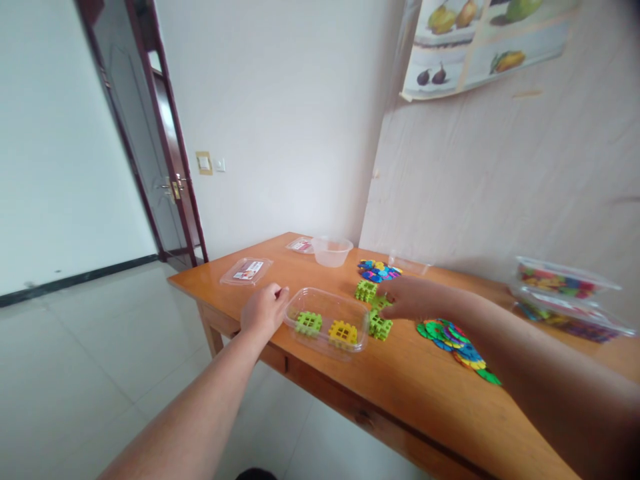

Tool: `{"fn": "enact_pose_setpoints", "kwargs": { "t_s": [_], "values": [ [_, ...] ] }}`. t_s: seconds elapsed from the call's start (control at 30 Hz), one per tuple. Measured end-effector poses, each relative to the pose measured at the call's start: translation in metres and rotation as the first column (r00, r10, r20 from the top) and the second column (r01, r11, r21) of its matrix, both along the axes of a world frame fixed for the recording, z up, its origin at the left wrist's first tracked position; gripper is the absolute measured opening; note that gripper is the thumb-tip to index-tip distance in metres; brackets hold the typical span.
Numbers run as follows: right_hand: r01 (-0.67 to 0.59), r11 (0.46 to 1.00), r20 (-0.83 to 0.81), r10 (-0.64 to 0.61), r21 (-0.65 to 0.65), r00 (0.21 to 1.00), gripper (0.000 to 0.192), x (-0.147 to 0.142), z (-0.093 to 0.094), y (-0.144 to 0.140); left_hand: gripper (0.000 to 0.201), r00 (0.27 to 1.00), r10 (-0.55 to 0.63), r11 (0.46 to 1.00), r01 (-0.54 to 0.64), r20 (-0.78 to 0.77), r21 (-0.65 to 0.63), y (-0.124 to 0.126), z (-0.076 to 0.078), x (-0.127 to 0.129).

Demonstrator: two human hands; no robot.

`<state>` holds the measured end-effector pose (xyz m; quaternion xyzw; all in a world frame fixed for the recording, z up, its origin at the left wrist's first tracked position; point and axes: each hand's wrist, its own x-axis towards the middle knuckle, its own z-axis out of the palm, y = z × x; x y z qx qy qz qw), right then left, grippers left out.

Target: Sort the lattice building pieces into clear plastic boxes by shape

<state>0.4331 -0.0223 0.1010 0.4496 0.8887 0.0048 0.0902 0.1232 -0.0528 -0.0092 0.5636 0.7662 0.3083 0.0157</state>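
A clear plastic box (327, 349) stands near the table's front edge, with a green window-shaped building block (309, 323) and a yellow one (343, 332) inside. My left hand (263, 312) is at the box's left end, its fingers curled at the rim. Right of the box is a small group of green blocks (380, 327), some standing and touching one another. Over this group, my right hand (407, 298) has thumb and fingers around a green block (381, 302); the hand partly hides it.
Colourful disc pieces lie in a pile (379, 271) behind the green blocks and in a row (453, 340) to the right. A translucent bowl (332, 252) and clear lids (247, 271) are farther back. Filled clear boxes (570, 300) are stacked at right on the wooden table (400, 373).
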Motion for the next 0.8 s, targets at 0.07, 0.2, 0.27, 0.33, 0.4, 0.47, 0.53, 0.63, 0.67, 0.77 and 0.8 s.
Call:
{"fn": "enact_pose_setpoints", "kwargs": {
  "t_s": [0.07, 0.2, 0.27, 0.33, 0.4, 0.47, 0.53, 0.63, 0.67, 0.77, 0.8],
  "values": [
    [0.02, 0.998, -0.061, -0.016, 0.059, 0.998, 0.033, -0.007, 0.009, 0.0, 0.043, 1.0, -0.002, 1.0, 0.002, 0.004, 0.004, 0.001, -0.001, 0.0],
    [-0.028, 0.996, -0.182, 0.044, 0.09, 0.982, 0.043, -0.042, 0.019, -0.01, 0.043, 1.0, -0.003, 1.0, 0.003, 0.017, 0.004, -0.002, 0.001, 0.002],
    [-0.109, 0.992, -0.199, 0.119, 0.059, 0.973, 0.047, -0.065, 0.018, -0.017, 0.042, 1.0, -0.006, 1.0, 0.006, 0.018, 0.0, -0.004, 0.004, 0.003],
    [-0.163, 0.986, -0.165, 0.165, 0.026, 0.972, 0.047, -0.088, 0.013, -0.023, 0.042, 1.0, -0.014, 1.0, 0.014, 0.016, 0.001, -0.007, 0.006, 0.005],
    [-0.183, 0.983, -0.135, 0.182, 0.004, 0.974, 0.049, -0.105, 0.008, -0.027, 0.041, 1.0, -0.02, 1.0, 0.02, 0.019, 0.005, -0.008, 0.008, 0.005],
    [-0.163, 0.987, -0.149, 0.159, -0.013, 0.976, 0.057, -0.116, 0.003, -0.027, 0.04, 0.999, -0.023, 1.0, 0.023, 0.031, 0.002, -0.009, 0.009, 0.006],
    [-0.127, 0.992, -0.198, 0.121, -0.017, 0.973, 0.063, -0.117, 0.002, -0.025, 0.04, 0.999, -0.026, 1.0, 0.026, 0.044, -0.003, -0.009, 0.008, 0.006],
    [-0.092, 0.996, -0.26, 0.093, 0.017, 0.961, 0.057, -0.104, 0.005, -0.018, 0.04, 0.998, -0.028, 1.0, 0.027, 0.05, 0.013, -0.009, 0.007, 0.006],
    [-0.068, 0.997, -0.268, 0.074, 0.032, 0.961, 0.053, -0.096, 0.006, -0.015, 0.039, 0.998, -0.025, 1.0, 0.024, 0.049, 0.021, -0.008, 0.006, 0.006],
    [0.049, 0.997, -0.242, -0.033, 0.059, 0.97, 0.041, -0.066, 0.011, -0.006, 0.038, 0.999, -0.014, 1.0, 0.012, 0.049, 0.024, -0.006, 0.004, 0.005],
    [0.081, 0.995, -0.208, -0.067, 0.061, 0.976, 0.037, -0.056, 0.011, -0.004, 0.038, 0.999, -0.012, 1.0, 0.011, 0.047, 0.022, -0.005, 0.003, 0.005]
  ]
}}
